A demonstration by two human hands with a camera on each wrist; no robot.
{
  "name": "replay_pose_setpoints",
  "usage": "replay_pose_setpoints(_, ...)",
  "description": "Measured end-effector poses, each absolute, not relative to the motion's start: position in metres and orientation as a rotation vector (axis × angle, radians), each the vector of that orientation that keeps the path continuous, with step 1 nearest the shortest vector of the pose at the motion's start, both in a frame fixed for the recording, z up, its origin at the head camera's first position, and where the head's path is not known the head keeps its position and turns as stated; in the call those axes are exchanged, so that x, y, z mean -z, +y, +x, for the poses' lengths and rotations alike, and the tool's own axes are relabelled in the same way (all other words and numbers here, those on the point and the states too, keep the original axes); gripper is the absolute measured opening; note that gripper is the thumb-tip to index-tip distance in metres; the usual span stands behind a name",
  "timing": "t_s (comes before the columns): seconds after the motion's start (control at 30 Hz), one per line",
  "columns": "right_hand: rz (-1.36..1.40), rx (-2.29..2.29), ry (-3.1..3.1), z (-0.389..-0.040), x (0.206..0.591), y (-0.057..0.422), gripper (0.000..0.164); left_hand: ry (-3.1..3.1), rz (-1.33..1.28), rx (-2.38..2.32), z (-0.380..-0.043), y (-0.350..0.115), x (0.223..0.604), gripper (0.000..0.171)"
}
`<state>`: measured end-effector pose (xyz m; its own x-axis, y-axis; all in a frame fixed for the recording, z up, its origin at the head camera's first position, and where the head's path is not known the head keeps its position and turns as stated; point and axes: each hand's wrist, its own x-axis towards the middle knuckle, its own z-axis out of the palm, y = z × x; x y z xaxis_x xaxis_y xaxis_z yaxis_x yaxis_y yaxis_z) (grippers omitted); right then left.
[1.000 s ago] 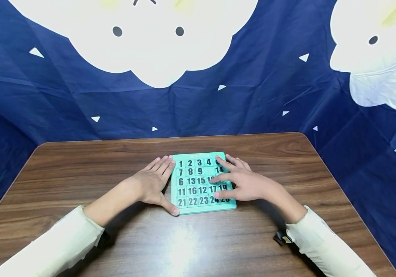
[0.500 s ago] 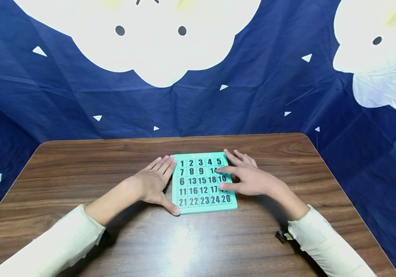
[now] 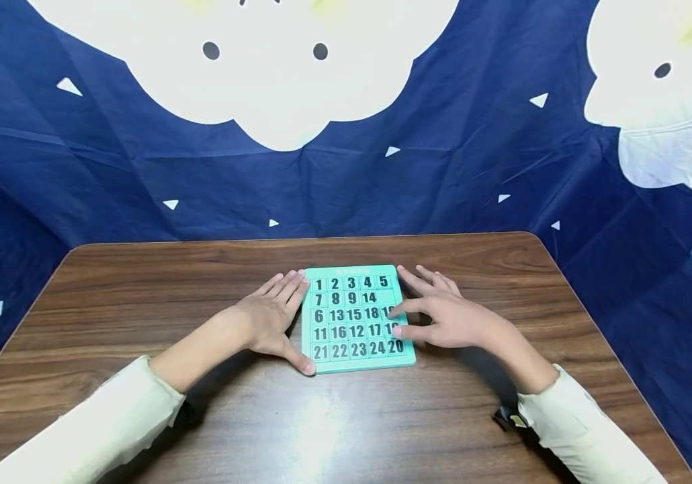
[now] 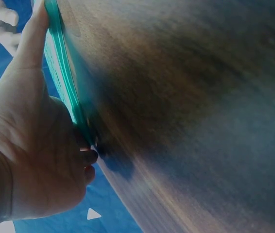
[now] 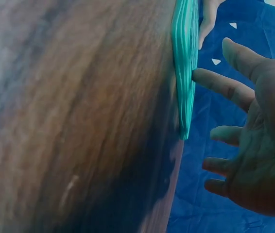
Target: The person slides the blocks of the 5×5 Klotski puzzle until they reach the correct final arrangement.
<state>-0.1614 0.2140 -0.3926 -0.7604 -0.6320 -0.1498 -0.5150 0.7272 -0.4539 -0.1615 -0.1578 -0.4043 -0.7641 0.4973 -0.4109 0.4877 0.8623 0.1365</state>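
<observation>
A teal number sliding puzzle [image 3: 355,366] lies flat on the table, its tiles in rows. The second row reads 7, 8, 9, 14 [image 3: 369,298], and its right end is a vacant slot. My left hand [image 3: 264,324] braces the puzzle's left side with straight fingers, the thumb at the near left corner. My right hand [image 3: 451,319] is spread over the right edge. Its index fingertip touches tile 10 [image 3: 386,312], just below the vacant slot, and the thumb covers part of tile 19. In the right wrist view the index finger [image 5: 222,88] meets the puzzle's face.
The brown wooden table [image 3: 170,423] extends on all sides of the puzzle. Behind it hangs a dark blue cloth [image 3: 213,181] with white cloud shapes and small triangles. A black strap device [image 3: 509,418] sits under the right sleeve [image 3: 582,423].
Tile 14 has slid left one place, so the vacant slot is now at the second row's right end. My right hand has drawn back rightward, its index finger now at tile 10. The left hand stays put.
</observation>
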Motion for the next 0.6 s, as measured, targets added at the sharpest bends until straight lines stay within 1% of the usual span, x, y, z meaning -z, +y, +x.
replay_pose_setpoints(0.17, -0.854, 0.560, 2.660, -0.169, 0.396, 0.213, 0.044, 2.596, 0.720, -0.034, -0.161, -0.157, 0.404, 0.169)
replay_pose_setpoints(0.3, -0.840, 0.580, 2.671, -0.173, 0.397, 0.209, 0.044, 2.593, 0.718, -0.038, -0.161, -0.156, 0.404, 0.169)
replay_pose_setpoints(0.43, -0.899, 0.616, 2.634, -0.168, 0.395, 0.204, 0.042, 2.596, 0.729, -0.030, -0.161, -0.156, 0.404, 0.168)
replay_pose_setpoints(0.6, -0.971, 0.571, 2.569, -0.162, 0.397, 0.196, 0.046, 2.594, 0.729, -0.009, -0.161, -0.157, 0.403, 0.167)
